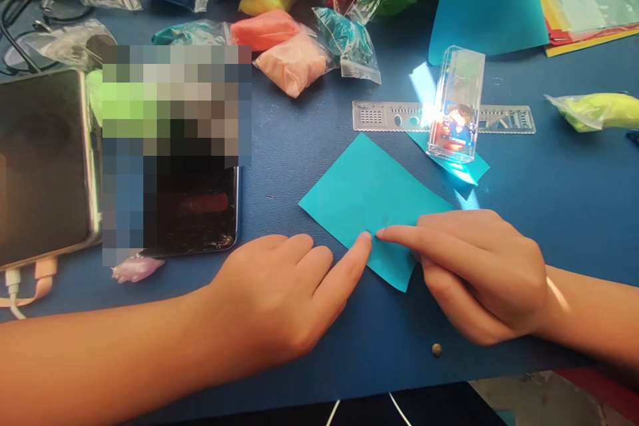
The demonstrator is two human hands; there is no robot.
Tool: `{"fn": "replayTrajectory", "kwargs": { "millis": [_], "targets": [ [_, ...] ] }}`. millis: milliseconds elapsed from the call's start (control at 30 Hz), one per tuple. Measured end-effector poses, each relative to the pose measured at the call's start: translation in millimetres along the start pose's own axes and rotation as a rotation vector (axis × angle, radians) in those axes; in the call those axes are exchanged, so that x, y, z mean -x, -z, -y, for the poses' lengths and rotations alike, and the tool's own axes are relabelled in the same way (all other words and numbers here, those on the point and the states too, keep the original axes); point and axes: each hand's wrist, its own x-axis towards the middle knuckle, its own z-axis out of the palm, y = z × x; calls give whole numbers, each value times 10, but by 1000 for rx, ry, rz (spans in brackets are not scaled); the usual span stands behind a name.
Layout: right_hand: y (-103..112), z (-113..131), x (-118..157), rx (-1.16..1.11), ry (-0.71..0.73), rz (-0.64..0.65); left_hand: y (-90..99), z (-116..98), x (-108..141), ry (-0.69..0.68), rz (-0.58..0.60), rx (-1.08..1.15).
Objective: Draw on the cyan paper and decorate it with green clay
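A teal sheet of paper [369, 190] lies at an angle on the blue table. My left hand [282, 286] comes in from the left, its index finger stretched out and touching the sheet near its lower edge, the other fingers curled in. From the right, my right hand [484, 273] reaches over the sheet's right part with its index finger extended and the rest folded under. The two index fingertips nearly meet on the paper, beside a small faint dark mark. Neither hand grips anything that I can see. My right hand hides the sheet's right corner.
A clear block [456, 106] with a picture stands over a transparent ruler [369, 116] and a teal scrap [479, 166]. Two phones, one a tablet-like device [42, 166], lie left. Bagged clay [294, 63] and coloured paper [492, 6] line the back. A small round bead [436, 350] sits near the front edge.
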Motion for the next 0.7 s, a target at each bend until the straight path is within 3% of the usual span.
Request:
{"fn": "replayTrajectory", "kwargs": {
  "millis": [167, 533, 700],
  "targets": [
    [7, 19, 6, 15, -18, 20, 6, 1, -19, 1, -8, -2],
    [-112, -23, 66, -7, 18, -64, 3, 0, -4, 5, -8, -14],
    [-85, -13, 37, 30, 33, -12, 10, 1, -18, 2, -22, 6]
  ]
}}
